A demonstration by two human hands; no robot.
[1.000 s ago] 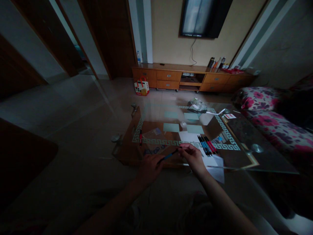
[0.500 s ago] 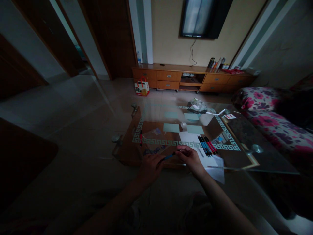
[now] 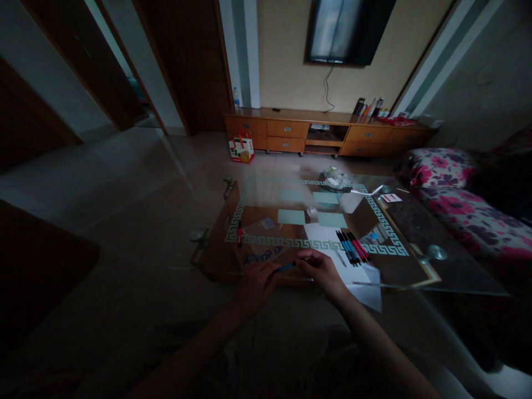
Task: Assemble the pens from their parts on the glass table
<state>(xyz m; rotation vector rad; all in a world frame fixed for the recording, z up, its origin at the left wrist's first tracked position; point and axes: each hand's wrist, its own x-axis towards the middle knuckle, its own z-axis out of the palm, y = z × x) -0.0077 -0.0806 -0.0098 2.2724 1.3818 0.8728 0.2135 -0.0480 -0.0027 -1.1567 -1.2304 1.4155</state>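
A blue pen with dark ends is held between my two hands, just above the near edge of the glass table. My left hand is closed around its left part. The fingertips of my right hand pinch the pen's right end, whose tip is hidden by them. To the right, a row of blue, black and red pens lies on white paper. A thin grey piece rests beside that row. One red and black pen lies apart, at the table's left.
Clear plastic packaging lies left of the paper. A crumpled plastic bag sits at the table's far side, near a red and white card. A flowered sofa stands at right; a wooden TV cabinet runs along the wall.
My right hand has shifted slightly left, closer to my left hand, and its fingers cover the pen's right end. The pens on the paper have not moved.
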